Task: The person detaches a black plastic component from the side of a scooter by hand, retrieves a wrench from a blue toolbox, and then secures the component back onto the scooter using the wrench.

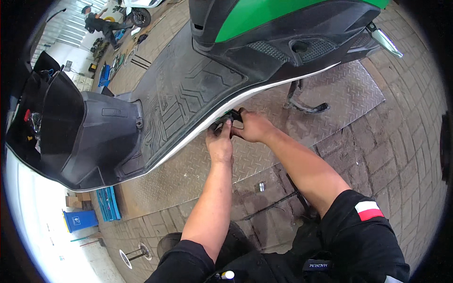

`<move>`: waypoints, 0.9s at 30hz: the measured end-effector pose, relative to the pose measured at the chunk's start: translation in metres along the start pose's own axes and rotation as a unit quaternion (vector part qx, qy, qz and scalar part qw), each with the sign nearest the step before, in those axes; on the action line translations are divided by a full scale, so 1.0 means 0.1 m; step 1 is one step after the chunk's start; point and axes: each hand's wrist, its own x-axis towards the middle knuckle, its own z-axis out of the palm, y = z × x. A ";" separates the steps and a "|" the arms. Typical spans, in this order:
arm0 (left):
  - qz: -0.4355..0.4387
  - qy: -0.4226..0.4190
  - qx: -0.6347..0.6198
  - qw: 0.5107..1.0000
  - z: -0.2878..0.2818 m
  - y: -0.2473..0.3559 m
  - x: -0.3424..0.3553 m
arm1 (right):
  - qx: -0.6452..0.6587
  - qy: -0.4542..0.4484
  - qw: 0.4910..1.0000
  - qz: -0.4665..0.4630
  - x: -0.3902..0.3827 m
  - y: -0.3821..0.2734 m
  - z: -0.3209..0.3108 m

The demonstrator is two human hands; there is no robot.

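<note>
At frame centre, below the edge of the scooter (188, 92), a black part (232, 115) is touched by the left hand (220, 144) and right hand (255, 126); finger closure cannot be told. A lettered black label (317, 265) is visible, lower right.

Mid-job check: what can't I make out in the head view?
In the head view:
Dark part at the left hand and right hand: mostly covered by fingers.
Green panel: upper end cut off by the top edge.
Shiny metal piece: too small to identify.
Dark object at far right: cut off by the fisheye rim.
</note>
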 end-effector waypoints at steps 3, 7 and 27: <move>-0.011 -0.002 -0.010 1.000 0.01 -0.01 0.00 | -0.011 0.001 1.000 -0.012 0.00 -0.01 -0.04; 0.011 -0.008 -0.024 1.000 0.02 -0.08 0.05 | -0.012 -0.022 1.000 -0.010 -0.02 -0.06 -0.15; 0.065 0.004 0.060 0.996 0.02 -0.08 -0.04 | 0.056 -0.108 0.992 -0.017 -0.05 -0.01 -0.25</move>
